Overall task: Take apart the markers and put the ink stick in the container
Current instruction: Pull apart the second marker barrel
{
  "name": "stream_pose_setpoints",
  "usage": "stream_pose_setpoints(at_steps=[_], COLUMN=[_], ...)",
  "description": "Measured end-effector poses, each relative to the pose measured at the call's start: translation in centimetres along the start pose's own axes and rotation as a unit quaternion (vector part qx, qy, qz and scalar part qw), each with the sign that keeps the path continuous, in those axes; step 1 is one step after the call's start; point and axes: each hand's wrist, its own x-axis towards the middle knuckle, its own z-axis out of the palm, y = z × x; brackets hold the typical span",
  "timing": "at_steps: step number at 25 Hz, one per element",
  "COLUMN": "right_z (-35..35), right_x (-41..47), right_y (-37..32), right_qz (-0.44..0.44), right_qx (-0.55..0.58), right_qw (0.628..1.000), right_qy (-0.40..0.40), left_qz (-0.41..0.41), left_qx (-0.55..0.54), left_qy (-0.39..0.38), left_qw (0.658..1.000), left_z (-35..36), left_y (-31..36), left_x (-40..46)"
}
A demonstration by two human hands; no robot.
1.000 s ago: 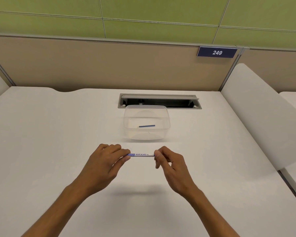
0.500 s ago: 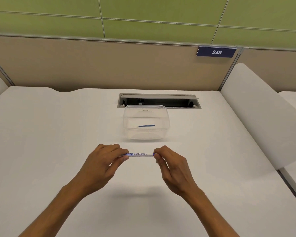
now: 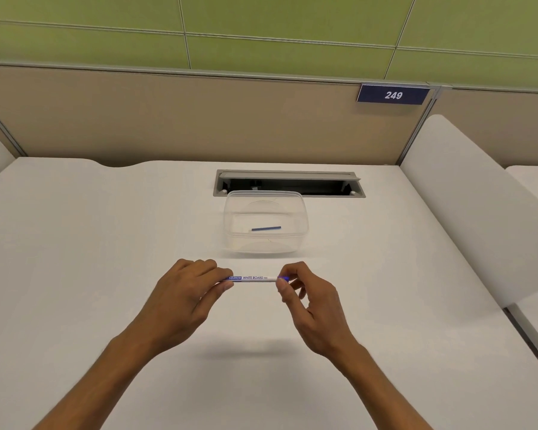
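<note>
I hold a white whiteboard marker (image 3: 253,278) with blue lettering level above the white desk, in front of me. My left hand (image 3: 187,293) grips its left end, which is hidden in the fingers. My right hand (image 3: 305,297) pinches the right end, where a bit of blue shows between thumb and forefinger. Beyond the marker stands a clear plastic container (image 3: 303,225) with one blue ink stick (image 3: 266,228) lying flat on its bottom.
A grey cable slot (image 3: 288,175) is cut into the desk right behind the container. A beige partition with a "249" sign (image 3: 393,95) closes the back. A white divider panel (image 3: 475,206) rises along the right side.
The right fingers have shifted slightly on the marker's end, and a bit of blue now shows there. Both hands and the marker stay in nearly the same place.
</note>
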Motion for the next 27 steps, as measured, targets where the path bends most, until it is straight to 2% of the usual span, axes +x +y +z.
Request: stream_pose_setpoints(at_steps=[3, 8, 10, 12, 14, 16, 22, 27], right_z=[-0.1, -0.2, -0.1, -0.1, 0.0, 0.0, -0.6, -0.9], right_x=[0.0, 0.1, 0.2, 0.5, 0.8, 0.7, 0.4, 0.3], right_y=[0.0, -0.2, -0.5, -1.0, -1.0, -0.9, -0.7, -0.8], right_qz=[-0.037, -0.024, 0.027, 0.108, 0.144, 0.118, 0.003, -0.055], right_qx=[-0.052, -0.044, 0.049, 0.18, 0.221, 0.186, -0.012, -0.043], right_qw=[0.998, 0.999, 0.998, 0.977, 0.964, 0.975, 1.0, 0.997], right_qy=[0.01, -0.001, -0.017, -0.034, -0.042, -0.034, 0.012, 0.026], left_qz=[-0.005, 0.006, 0.011, 0.016, 0.018, 0.014, 0.002, -0.007], left_qx=[-0.027, -0.014, -0.004, 0.007, 0.016, 0.014, -0.003, -0.02], left_qy=[0.005, 0.017, 0.019, 0.015, 0.012, 0.01, 0.014, 0.018], left_qw=[1.0, 1.0, 1.0, 1.0, 1.0, 1.0, 1.0, 1.0], left_z=[-0.1, -0.4, -0.4, -0.3, -0.2, -0.3, -0.6, -0.7], left_y=[0.0, 0.2, 0.4, 0.5, 0.6, 0.5, 0.4, 0.2], left_x=[0.1, 0.1, 0.0, -0.1, 0.0, 0.0, 0.1, 0.0])
